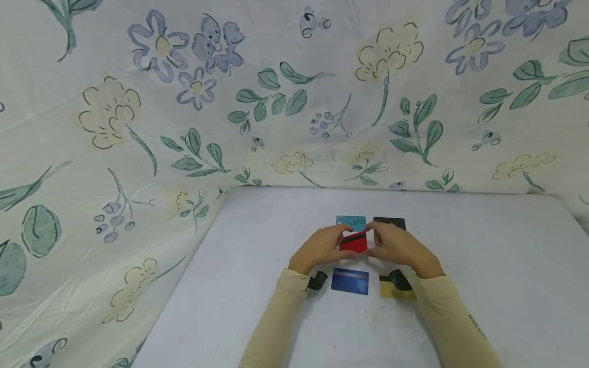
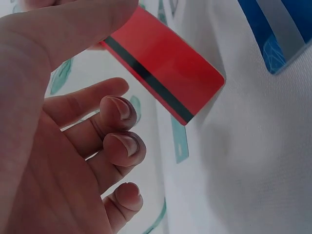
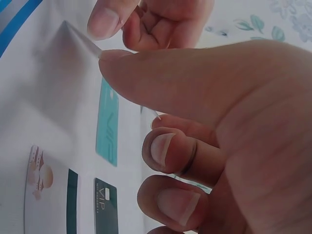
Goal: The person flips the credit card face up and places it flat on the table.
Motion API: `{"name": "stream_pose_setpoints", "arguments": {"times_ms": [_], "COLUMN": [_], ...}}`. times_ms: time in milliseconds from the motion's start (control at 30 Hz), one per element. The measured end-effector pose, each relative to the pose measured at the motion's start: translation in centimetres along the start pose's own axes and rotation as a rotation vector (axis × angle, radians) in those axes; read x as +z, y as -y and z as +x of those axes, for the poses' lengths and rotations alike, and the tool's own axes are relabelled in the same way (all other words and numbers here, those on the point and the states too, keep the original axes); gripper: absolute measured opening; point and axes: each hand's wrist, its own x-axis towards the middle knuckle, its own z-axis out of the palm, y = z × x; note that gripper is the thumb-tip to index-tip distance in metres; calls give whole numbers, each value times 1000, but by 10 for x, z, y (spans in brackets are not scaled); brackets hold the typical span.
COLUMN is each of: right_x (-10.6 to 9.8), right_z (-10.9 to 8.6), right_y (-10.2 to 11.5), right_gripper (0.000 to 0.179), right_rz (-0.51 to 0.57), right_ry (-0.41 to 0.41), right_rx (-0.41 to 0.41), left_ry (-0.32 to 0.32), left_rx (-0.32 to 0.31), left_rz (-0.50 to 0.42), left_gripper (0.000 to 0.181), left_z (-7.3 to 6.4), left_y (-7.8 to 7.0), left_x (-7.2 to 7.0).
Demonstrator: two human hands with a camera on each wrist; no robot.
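Observation:
A red card with a dark stripe [image 1: 353, 244] is held above the white table, tilted, between the two hands. My right hand [image 1: 398, 245] pinches it at its right edge, thumb at one corner and index finger at the other. My left hand [image 1: 319, 246] is at the card's left side with fingers loosely bent. In the left wrist view the left thumb [image 2: 97, 24] overlaps the red card [image 2: 165, 63], while the other fingers stand apart from it. The right wrist view shows the card nearly edge-on.
A teal VIP card [image 1: 350, 222] and a black VIP card [image 1: 391, 223] lie behind the hands. Nearer are a blue card [image 1: 349, 281] and a yellow card with a dark stripe [image 1: 390, 293], partly hidden by the right wrist. Flowered cloth [image 1: 299, 92] hangs behind the table.

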Motion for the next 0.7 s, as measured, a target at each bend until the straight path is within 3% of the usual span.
{"name": "stream_pose_setpoints", "arguments": {"times_ms": [700], "right_x": [-5], "right_z": [-5], "right_y": [9], "right_gripper": [55], "right_rz": [-11], "right_ry": [-10], "right_rx": [-15], "left_ry": [-14], "left_rx": [78], "left_rz": [27], "left_gripper": [67], "left_z": [-1], "left_y": [-8], "left_x": [-1]}}
